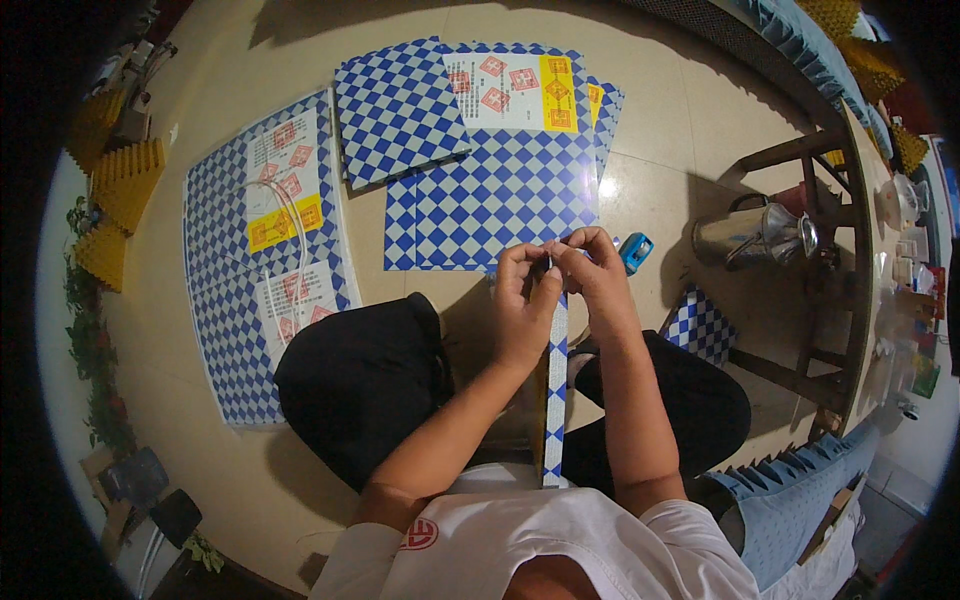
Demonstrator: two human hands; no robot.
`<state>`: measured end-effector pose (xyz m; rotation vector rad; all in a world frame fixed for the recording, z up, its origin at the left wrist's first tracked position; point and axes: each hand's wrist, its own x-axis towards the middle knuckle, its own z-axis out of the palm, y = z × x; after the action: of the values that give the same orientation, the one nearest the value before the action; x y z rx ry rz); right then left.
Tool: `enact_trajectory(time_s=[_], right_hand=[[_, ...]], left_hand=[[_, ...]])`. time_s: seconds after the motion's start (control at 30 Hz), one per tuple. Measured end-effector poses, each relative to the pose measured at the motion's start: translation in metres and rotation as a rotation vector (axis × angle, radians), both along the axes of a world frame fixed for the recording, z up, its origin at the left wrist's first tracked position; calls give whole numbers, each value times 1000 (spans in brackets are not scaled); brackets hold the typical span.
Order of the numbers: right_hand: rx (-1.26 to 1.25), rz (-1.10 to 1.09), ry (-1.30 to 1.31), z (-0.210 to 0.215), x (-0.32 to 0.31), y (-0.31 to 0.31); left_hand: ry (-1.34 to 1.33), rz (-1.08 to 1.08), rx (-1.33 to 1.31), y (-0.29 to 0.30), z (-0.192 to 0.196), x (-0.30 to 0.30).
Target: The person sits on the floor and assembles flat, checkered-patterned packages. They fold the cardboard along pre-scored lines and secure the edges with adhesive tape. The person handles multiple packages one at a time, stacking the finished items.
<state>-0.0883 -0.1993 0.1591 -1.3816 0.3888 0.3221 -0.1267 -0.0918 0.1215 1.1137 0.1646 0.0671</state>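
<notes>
A narrow blue-and-white checkered panel, seen edge-on, stands between my knees and runs from my shirt up to my hands. At its far end, the fingers of my left hand are bent and pinched together. My right hand is closed against the same end, with its thumb and fingertips meeting those of the left. A small dark bit shows between the fingertips, too small to name. Just right of my right hand lies a small blue plastic tool on the floor.
Checkered sheets with printed labels lie ahead, a checkered board on top at left. A clear-wrapped checkered pack lies farther left. At right stand a metal pitcher and a wooden table frame; another checkered piece lies below.
</notes>
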Motion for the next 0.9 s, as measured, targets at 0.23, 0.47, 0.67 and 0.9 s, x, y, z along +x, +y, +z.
enact_trajectory(time_s=[0.23, 0.47, 0.67, 0.9], right_hand=[[232, 9, 192, -4, 18, -2], [343, 8, 259, -28, 28, -4], [528, -62, 68, -28, 11, -2], [362, -108, -98, -17, -31, 2]], left_hand=[[-2, -14, 93, 1, 4, 0], [-21, -44, 206, 2, 14, 2], [-28, -105, 306, 6, 11, 3], [85, -81, 262, 7, 16, 16]])
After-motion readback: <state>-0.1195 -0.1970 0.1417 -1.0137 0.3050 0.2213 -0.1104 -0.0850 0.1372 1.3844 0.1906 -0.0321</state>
